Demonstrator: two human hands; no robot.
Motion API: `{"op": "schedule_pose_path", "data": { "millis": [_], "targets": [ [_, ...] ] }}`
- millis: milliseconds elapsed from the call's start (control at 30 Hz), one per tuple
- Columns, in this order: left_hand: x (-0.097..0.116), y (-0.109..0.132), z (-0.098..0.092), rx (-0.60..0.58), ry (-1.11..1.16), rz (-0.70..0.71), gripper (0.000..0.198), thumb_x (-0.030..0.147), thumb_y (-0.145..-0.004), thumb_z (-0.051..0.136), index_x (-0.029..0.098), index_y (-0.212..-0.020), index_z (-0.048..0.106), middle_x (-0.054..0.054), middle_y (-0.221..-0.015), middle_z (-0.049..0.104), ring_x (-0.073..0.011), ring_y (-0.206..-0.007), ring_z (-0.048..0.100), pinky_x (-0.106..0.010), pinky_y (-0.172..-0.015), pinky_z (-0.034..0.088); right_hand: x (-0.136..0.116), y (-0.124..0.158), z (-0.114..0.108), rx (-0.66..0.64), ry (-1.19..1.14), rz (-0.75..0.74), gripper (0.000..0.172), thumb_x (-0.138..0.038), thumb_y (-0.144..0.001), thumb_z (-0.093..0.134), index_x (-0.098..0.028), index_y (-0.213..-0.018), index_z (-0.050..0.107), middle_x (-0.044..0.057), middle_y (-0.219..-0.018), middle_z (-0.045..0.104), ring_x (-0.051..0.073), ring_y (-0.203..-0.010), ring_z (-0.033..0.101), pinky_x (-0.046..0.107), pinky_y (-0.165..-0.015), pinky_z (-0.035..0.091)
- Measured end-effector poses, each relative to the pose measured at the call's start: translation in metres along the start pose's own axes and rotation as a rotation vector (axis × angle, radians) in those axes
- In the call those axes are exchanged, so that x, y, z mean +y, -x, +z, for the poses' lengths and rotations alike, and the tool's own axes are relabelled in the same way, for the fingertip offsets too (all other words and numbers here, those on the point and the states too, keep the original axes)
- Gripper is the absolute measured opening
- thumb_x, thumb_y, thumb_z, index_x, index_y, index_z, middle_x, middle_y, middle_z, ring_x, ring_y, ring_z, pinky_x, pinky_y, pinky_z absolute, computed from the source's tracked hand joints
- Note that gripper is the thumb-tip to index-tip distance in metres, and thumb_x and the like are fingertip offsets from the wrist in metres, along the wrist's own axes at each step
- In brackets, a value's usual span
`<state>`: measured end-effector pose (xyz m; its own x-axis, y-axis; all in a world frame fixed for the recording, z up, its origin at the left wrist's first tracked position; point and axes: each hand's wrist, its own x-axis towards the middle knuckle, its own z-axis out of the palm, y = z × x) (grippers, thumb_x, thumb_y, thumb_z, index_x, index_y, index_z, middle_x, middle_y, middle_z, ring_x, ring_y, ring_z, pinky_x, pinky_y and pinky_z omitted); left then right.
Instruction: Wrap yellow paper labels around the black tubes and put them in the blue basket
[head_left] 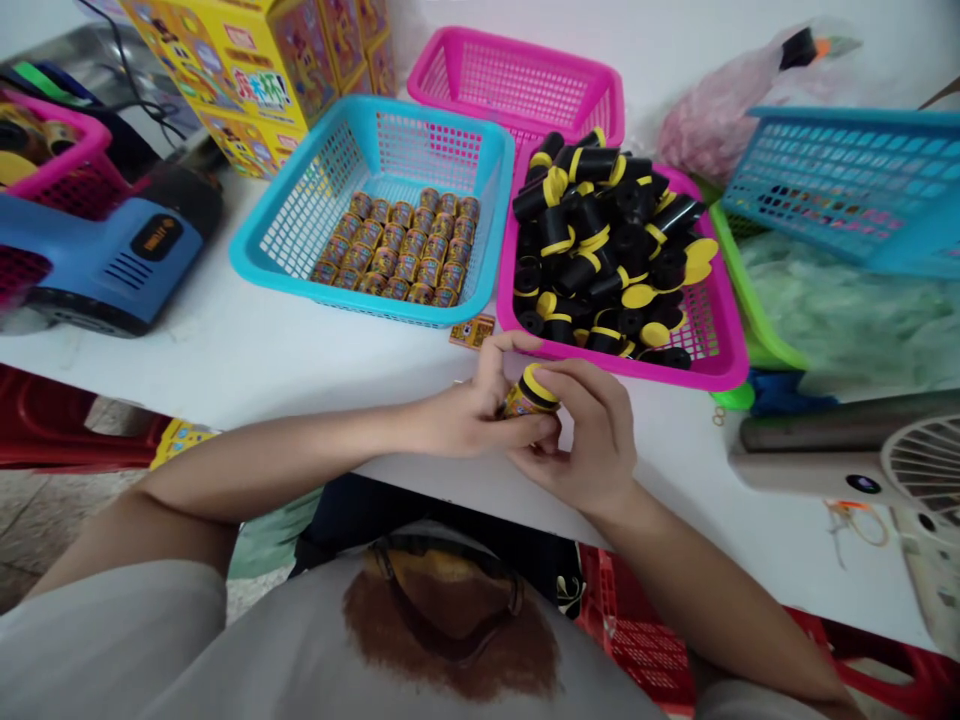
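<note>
Small labelled canister (531, 398) w/ yellow cap, tilted btwn both hands, just off the near rim of the pink basket (637, 364); L hand (465, 417) grips its side, fingers curled round & pressed together, thumb (504, 352) arched up over it; R hand (583, 435) pinches it from the other side, fingertips (553, 378) pressed on the yellow cap, lower fingers curled under, partly hidden; pink basket holds a heap of black canisters (600, 240) w/ yellow caps, some loose yellow caps (639, 296) among them; small printed card (472, 331) lies on the white table (225, 370) just beside that basket; next left, blue basket (259, 238) w/ neat rows of labelled canisters (394, 245), standing upright; behind, 2nd pink basket (517, 80); right, blue basket (847, 190) sits tilted on a green basket (750, 290) w/ pale green plastic (847, 310); far left, yellow printed cartons (255, 70) & blue-black machine (112, 250); lower right, white fan (926, 465); person's grey T-shirt (127, 640) at bottom of view.
</note>
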<state>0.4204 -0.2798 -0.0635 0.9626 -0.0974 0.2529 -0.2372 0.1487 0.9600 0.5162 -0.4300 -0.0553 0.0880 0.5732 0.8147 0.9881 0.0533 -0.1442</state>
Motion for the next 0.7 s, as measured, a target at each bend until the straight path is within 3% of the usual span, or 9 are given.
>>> {"op": "schedule_pose_path", "data": {
  "millis": [233,333,467,600,700],
  "targets": [
    [-0.001,0.001,0.001,0.074,-0.087,0.003,0.061,0.021,-0.093,0.067,0.026,-0.135,0.023,0.007,-0.081,0.053,-0.0110,-0.065,0.065,-0.021,-0.054,0.050,0.006,0.000,-0.001,-0.051,0.003,-0.057,0.054,-0.033,-0.098,0.068,-0.020,-0.149,0.053,0.014,-0.114,0.072,0.030,-0.105,0.072,0.042,-0.091,0.064],
    [0.002,-0.002,-0.001,0.070,-0.013,-0.034,0.064,0.023,-0.091,0.070,0.026,-0.135,0.023,0.007,-0.083,0.059,-0.0123,-0.069,0.070,-0.024,-0.061,0.057,0.011,-0.001,0.000,-0.092,-0.074,-0.020,0.056,-0.035,-0.097,0.069,-0.028,-0.149,0.050,0.011,-0.115,0.073,0.029,-0.105,0.073,0.044,-0.089,0.064],
    [0.007,-0.004,-0.006,0.059,0.086,-0.026,0.067,0.020,-0.090,0.070,0.027,-0.137,0.022,0.004,-0.090,0.068,-0.0153,-0.076,0.077,-0.028,-0.069,0.063,0.012,-0.003,0.000,-0.047,-0.170,0.050,0.068,-0.030,-0.086,0.079,-0.034,-0.147,0.049,0.008,-0.118,0.071,0.028,-0.104,0.072,0.045,-0.086,0.063],
    [0.005,-0.003,-0.004,0.076,0.008,-0.020,0.059,0.018,-0.092,0.064,0.027,-0.134,0.023,0.010,-0.075,0.055,-0.0126,-0.060,0.069,-0.025,-0.055,0.055,0.006,-0.002,0.001,-0.029,0.035,-0.048,0.061,-0.026,-0.089,0.076,-0.033,-0.145,0.053,0.007,-0.112,0.072,0.028,-0.102,0.070,0.045,-0.089,0.060],
    [-0.002,-0.001,0.000,0.216,-0.125,0.041,0.062,0.018,-0.089,0.063,0.024,-0.135,0.022,0.011,-0.071,0.045,-0.0107,-0.055,0.059,-0.024,-0.051,0.048,0.002,-0.001,0.005,-0.022,0.222,-0.119,0.050,-0.031,-0.094,0.072,-0.028,-0.142,0.058,0.010,-0.111,0.073,0.029,-0.102,0.065,0.047,-0.093,0.056]
  ]
}}
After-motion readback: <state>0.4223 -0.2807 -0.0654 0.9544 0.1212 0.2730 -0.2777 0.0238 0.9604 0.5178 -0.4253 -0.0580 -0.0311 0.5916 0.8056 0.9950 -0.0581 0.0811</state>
